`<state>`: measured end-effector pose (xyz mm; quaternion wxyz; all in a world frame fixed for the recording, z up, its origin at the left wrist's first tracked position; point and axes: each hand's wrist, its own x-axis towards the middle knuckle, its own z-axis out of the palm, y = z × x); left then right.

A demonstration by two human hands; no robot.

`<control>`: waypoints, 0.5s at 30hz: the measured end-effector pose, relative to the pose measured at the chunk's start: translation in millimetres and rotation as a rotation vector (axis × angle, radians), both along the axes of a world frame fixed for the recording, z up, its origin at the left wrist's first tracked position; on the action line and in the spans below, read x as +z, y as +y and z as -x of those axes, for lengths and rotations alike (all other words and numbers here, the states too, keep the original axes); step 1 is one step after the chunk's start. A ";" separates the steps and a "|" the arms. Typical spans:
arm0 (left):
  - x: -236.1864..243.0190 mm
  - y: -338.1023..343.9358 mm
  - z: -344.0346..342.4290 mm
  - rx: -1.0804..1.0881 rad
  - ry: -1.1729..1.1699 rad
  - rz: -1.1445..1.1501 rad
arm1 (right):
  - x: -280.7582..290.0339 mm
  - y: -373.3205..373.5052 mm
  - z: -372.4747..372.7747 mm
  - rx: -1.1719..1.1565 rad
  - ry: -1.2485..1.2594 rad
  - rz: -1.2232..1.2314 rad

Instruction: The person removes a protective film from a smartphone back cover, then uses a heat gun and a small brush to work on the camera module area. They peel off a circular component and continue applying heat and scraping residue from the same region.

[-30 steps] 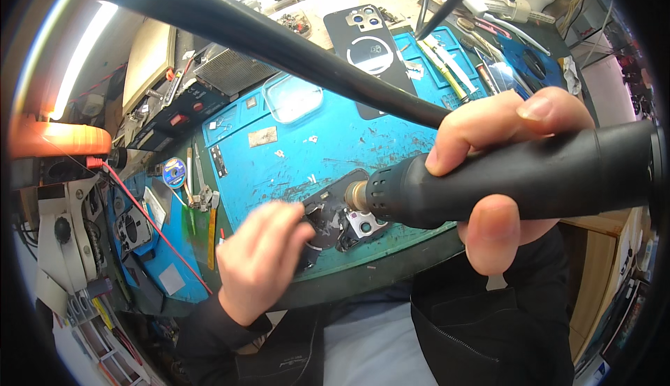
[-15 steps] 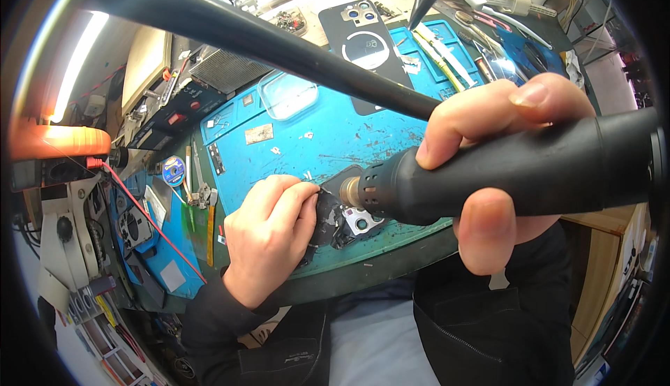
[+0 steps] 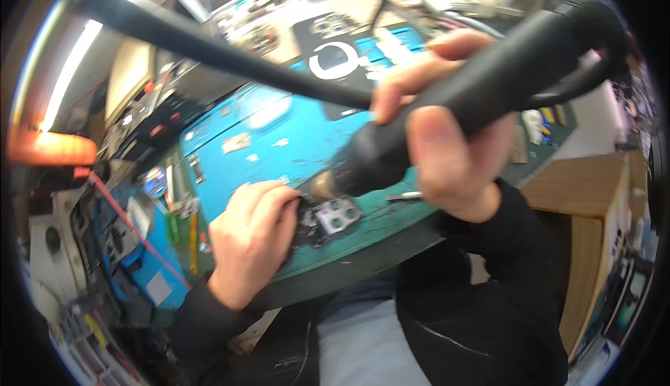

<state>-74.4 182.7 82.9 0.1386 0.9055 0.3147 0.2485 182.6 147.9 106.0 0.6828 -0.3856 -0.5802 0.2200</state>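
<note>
My right hand [image 3: 453, 159] is wrapped round the black barrel of a hot-air gun [image 3: 499, 72], thumb on the near side. Its brass-coloured nozzle [image 3: 324, 185] points down to the left, close over a broken-looking dark phone back piece [image 3: 307, 229]. A silver camera plate [image 3: 340, 216] with round lens openings shows at that piece's right end. With fingers closed, my left hand [image 3: 250, 236] pinches the piece's left edge and hides part of it. Motion blurs the picture, so finer detail is lost.
A blue-green work mat [image 3: 262, 156] lies beneath. Farther back are a black phone back with a white ring [image 3: 335, 61] and a clear plastic box [image 3: 265, 107]. The gun's black hose [image 3: 230, 58] crosses overhead. Tools and a solder spool [image 3: 155, 181] lie left; a wooden cabinet [image 3: 572, 190] stands right.
The hot-air gun has tilted, its rear end rising and its nozzle shifting left and slightly down. The view has swung, and a slim metal tool now shows on the mat. My left hand keeps its hold.
</note>
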 end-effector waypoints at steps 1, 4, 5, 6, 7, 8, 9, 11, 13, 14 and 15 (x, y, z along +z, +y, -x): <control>-1.2 0.1 1.2 0.003 0.026 -0.054 | 0.7 -1.5 0.9 -0.016 -0.014 0.017; -2.5 -2.8 3.1 -0.022 0.013 -0.088 | 2.1 -2.6 9.2 -0.016 -0.007 0.074; -1.2 -5.4 3.5 -0.007 0.005 -0.052 | 2.8 -5.0 11.6 -0.070 -0.022 0.097; 0.0 -5.7 3.5 -0.019 0.023 -0.080 | 2.1 -2.2 14.0 -0.038 0.016 0.080; 1.5 -7.1 3.0 -0.025 0.045 -0.081 | 1.1 -0.9 16.2 -0.049 0.015 0.063; 0.9 -8.3 0.8 0.007 0.030 -0.064 | -0.4 1.9 17.3 -0.022 0.031 0.011; 2.1 -9.4 1.1 -0.021 0.025 -0.047 | -2.5 2.4 19.6 -0.009 0.071 0.051; 2.6 -9.9 1.5 -0.022 0.034 -0.038 | -6.5 6.0 19.6 -0.015 0.018 0.029; 3.6 -8.9 3.1 -0.017 0.030 -0.043 | -8.9 8.4 18.3 -0.025 0.002 -0.040; 5.1 -8.0 4.7 -0.011 0.029 -0.045 | -8.7 8.4 18.0 -0.017 0.000 -0.020; 6.5 -7.3 5.3 -0.025 0.073 -0.064 | -7.6 8.7 17.3 -0.016 -0.004 -0.017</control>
